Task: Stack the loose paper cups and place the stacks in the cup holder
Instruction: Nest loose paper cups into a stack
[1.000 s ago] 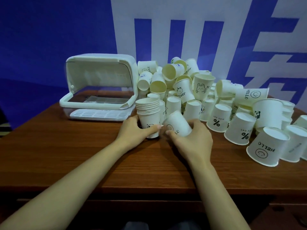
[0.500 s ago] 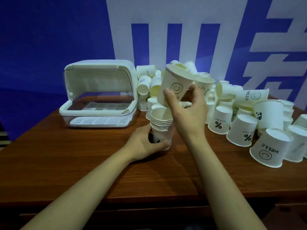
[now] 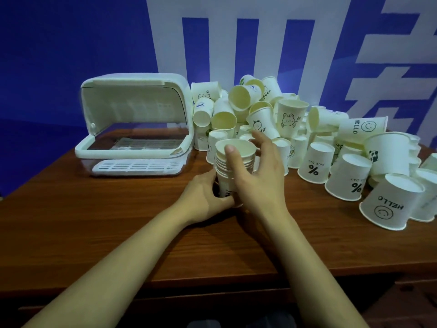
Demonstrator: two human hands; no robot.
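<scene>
A stack of white paper cups (image 3: 241, 149) stands upright on the wooden table (image 3: 94, 221), just right of the white cup holder (image 3: 134, 100), whose lid is swung up. My left hand (image 3: 203, 197) grips the bottom of the stack. My right hand (image 3: 257, 178) is around the stack's top cup, thumb on the near rim and fingers on the far side. A big pile of loose paper cups (image 3: 290, 117) lies behind and to the right, some upside down, some on their sides.
Upside-down cups printed "%" (image 3: 315, 165) and "HELLO" (image 3: 390, 204) stand at the right, close to my right forearm. A blue and white wall rises behind the table. The table's front edge runs below my forearms.
My right hand picked a loose cup off the table, lifted it and set it into the top of the stack. My left hand kept holding the stack's base.
</scene>
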